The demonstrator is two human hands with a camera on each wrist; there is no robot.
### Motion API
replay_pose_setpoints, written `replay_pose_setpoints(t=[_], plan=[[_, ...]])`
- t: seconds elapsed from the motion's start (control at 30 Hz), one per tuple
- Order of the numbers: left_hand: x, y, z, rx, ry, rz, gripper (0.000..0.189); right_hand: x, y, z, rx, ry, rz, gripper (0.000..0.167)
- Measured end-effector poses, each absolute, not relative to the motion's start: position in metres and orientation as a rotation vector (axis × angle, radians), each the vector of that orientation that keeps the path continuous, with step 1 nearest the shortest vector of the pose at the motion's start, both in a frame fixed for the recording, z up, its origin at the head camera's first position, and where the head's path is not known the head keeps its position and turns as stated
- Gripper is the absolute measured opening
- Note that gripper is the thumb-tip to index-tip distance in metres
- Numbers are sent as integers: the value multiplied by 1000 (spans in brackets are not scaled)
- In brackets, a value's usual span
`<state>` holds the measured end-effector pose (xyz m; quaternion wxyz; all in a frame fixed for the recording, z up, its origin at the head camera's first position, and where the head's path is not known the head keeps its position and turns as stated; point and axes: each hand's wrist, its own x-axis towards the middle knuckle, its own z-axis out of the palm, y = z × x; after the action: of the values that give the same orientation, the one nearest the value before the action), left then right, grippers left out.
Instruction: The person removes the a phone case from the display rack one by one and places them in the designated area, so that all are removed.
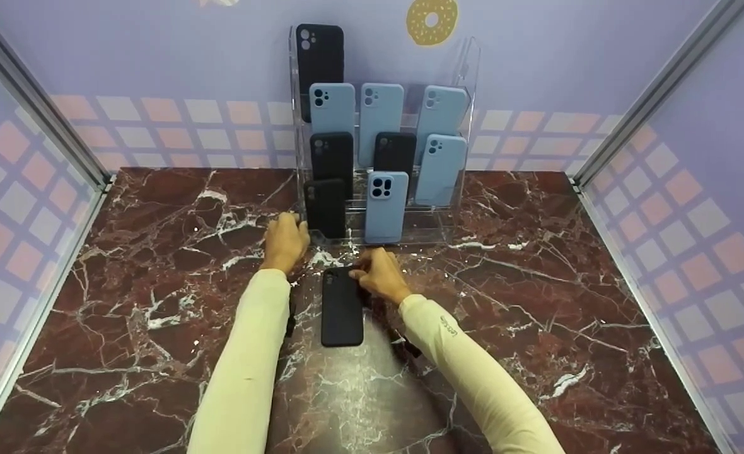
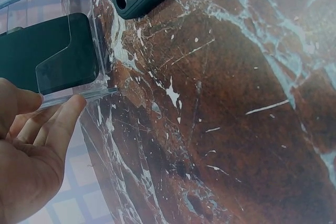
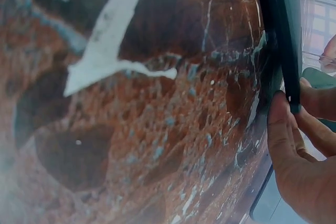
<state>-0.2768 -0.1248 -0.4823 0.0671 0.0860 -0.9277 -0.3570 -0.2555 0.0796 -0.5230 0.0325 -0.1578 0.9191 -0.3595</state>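
Note:
In the head view a black phone case lies in front of a clear tiered stand, camera cutouts toward the stand. My right hand pinches its upper right corner; in the right wrist view the thumb and fingers meet on the case's dark edge. My left hand is at the stand's front left corner, and the left wrist view has its thumb and fingertips gripping the clear side edge. The bottom tier holds a black case and a light blue case.
Higher tiers carry more black and light blue cases, with a black case at the top left. The stand is on a dark red marbled table. Lilac patterned panels enclose the back and sides, with metal posts at the corners.

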Motion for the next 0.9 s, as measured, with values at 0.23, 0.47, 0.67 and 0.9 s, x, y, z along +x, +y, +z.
replay_pose_setpoints(t=[0.23, 0.47, 0.67, 0.9], plan=[[-278, -125, -482, 246, -2803, -1056, 26, -255, 78, -523, -473, 2848, -1059, 17], [-277, -125, -482, 272, -2801, -1075, 24, -255, 78, -524, -511, 2870, -1078, 12], [-277, -125, -482, 278, -2807, -1096, 26, -256, 81, -527, -511, 2872, -1117, 11], [-278, -125, -482, 279, -2808, -1096, 26, -261, 88, -516, -541, 2937, -1124, 19]])
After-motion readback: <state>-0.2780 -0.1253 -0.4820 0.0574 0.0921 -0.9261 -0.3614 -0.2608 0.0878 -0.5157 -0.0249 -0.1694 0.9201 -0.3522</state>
